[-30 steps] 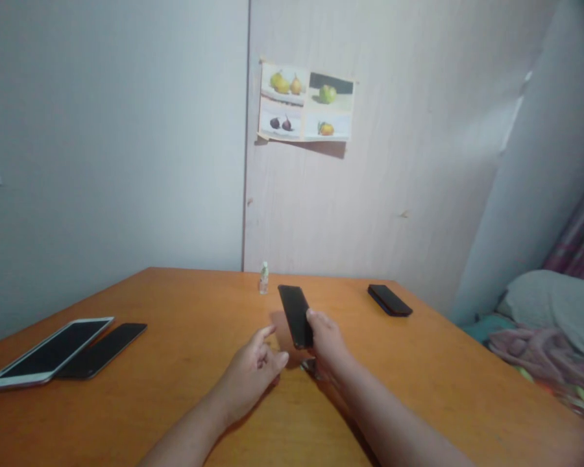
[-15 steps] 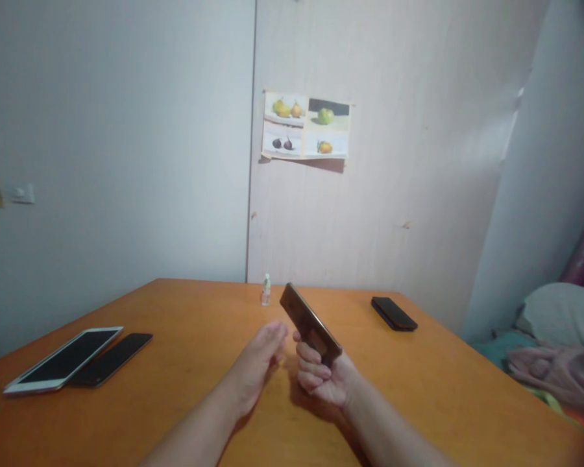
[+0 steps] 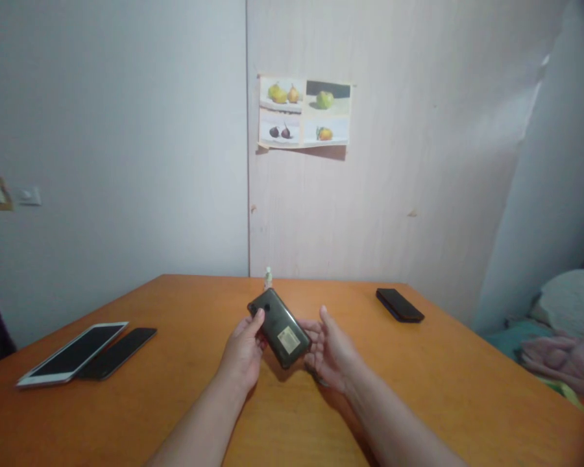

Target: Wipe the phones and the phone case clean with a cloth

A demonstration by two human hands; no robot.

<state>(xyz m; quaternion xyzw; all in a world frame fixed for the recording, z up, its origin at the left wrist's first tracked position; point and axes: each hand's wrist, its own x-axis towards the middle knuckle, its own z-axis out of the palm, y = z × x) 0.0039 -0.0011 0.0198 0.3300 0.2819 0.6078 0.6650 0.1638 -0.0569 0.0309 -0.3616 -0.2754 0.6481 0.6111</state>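
Note:
A dark smartphone (image 3: pixel 275 324) is held tilted above the table, its back with a pale label turned toward me. My left hand (image 3: pixel 243 353) is closed on its left edge, with the thumb lying on the back near the camera. At the phone's lower right edge is my right hand (image 3: pixel 335 353), thumb raised and fingers apart; whether its fingertips touch the phone I cannot tell. Something small and dark shows below the right fingers, too unclear to name. Behind the phone's top stands a small clear bottle (image 3: pixel 268 277), its lower part hidden.
On the left of the orange table (image 3: pixel 175 415) lie a white tablet (image 3: pixel 73 355) and a black phone (image 3: pixel 119 353) beside it. A dark wallet-like case (image 3: pixel 400 305) rests at the far right. Crumpled cloth (image 3: pixel 564 360) lies beyond the right edge.
The phone has passed from my right hand to my left and turned so its back faces me. My right hand has opened. The view has shifted slightly.

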